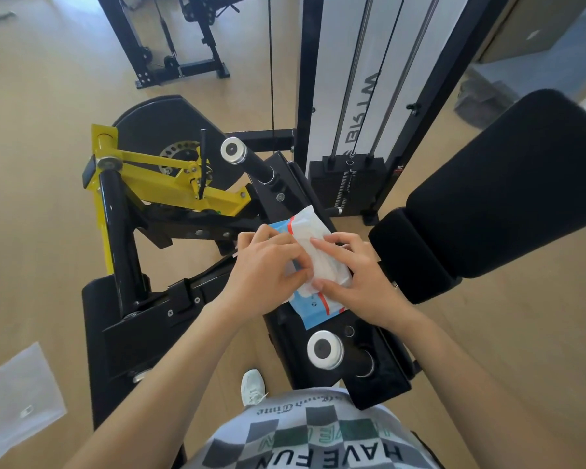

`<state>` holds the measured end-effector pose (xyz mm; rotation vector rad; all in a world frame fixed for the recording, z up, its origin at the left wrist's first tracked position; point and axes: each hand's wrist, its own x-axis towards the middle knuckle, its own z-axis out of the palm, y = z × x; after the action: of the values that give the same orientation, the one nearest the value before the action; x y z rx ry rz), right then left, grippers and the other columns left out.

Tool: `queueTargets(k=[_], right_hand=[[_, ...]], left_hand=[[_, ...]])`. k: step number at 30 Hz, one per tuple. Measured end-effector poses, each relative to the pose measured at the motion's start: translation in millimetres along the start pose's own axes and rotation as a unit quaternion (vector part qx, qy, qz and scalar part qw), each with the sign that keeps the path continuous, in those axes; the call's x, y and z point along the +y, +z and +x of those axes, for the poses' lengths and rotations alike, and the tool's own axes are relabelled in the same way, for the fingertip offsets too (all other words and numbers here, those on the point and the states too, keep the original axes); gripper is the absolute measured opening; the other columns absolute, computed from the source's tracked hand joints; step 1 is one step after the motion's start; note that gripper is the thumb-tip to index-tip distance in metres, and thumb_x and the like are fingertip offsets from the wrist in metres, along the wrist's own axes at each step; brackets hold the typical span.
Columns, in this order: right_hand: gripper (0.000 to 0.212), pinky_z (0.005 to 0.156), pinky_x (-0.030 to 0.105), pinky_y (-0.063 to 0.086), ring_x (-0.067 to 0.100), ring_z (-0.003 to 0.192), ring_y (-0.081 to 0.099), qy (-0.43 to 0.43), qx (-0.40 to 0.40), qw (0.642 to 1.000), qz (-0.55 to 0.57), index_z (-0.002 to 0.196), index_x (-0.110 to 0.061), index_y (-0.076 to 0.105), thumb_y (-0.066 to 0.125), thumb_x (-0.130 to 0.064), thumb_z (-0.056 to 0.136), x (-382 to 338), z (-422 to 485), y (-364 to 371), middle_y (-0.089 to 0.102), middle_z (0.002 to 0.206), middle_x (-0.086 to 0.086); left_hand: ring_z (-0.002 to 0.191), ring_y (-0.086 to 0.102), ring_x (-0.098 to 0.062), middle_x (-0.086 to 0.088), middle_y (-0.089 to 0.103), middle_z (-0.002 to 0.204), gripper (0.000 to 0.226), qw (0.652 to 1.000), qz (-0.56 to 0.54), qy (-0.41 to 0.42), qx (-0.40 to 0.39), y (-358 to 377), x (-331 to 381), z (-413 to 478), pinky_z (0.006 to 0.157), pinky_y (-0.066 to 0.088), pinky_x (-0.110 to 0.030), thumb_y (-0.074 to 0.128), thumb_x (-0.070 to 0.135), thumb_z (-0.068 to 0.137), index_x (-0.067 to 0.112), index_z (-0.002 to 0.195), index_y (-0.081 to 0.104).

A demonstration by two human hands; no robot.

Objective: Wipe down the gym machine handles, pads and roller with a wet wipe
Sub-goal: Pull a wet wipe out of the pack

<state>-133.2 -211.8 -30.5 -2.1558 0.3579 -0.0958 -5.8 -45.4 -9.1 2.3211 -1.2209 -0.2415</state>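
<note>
Hands (268, 265) (356, 275) gripping pack (318, 308), wipe (322, 265) sticking out

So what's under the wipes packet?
The wipes packet lies on the machine's black frame. The left hand and right hand hold it, hiding the frame right beneath.

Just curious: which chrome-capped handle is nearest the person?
The near handle, this side of the wipe pack; the far handle lies beyond it.
</note>
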Motion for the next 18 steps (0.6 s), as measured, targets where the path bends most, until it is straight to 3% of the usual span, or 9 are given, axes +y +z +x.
queueTargets(k=[6,10,14,18], right_hand=[[0.066,0.106,0.038,0.051,0.009,0.130,0.031,0.010,-0.004,1.000,-0.027,0.143,-0.035,0.052,0.082,-0.034,0.084,-6,4,-5,0.036,0.136,-0.016],[0.068,0.106,0.047,0.044,0.011,0.126,0.029,-0.010,-0.010,0.996,-0.085,0.137,-0.044,0.052,0.085,-0.040,0.077,-16,12,-11,0.035,0.128,-0.017],[0.053,0.102,0.041,0.044,0.013,0.116,0.034,-0.022,-0.013,0.996,-0.088,0.123,-0.038,0.063,0.086,-0.036,0.075,-27,22,-13,0.040,0.115,-0.010],[0.026,0.086,0.027,0.048,0.011,0.103,0.051,-0.032,0.004,0.999,-0.020,0.110,-0.024,0.072,0.078,-0.034,0.087,-33,29,-13,0.056,0.101,-0.006]], left_hand=[[0.102,0.047,-0.009,0.021,0.056,0.100,0.011,0.997,-0.067,-0.041,0.003,-2,-4,7,0.104,0.034,-0.036,0.053,0.027,0.104,0.033,0.094,0.053],[0.090,0.060,-0.013,0.021,0.060,0.090,0.011,0.983,-0.171,-0.062,0.037,-1,-4,8,0.094,0.050,-0.054,0.047,0.037,0.104,0.036,0.093,0.050],[0.092,0.061,-0.012,0.021,0.063,0.090,0.011,0.970,-0.232,-0.058,0.048,2,-7,7,0.092,0.049,-0.060,0.050,0.047,0.097,0.040,0.092,0.056],[0.097,0.064,-0.016,0.017,0.067,0.093,0.011,0.948,-0.307,-0.049,0.067,3,-8,3,0.092,0.050,-0.062,0.055,0.047,0.096,0.038,0.091,0.061]])
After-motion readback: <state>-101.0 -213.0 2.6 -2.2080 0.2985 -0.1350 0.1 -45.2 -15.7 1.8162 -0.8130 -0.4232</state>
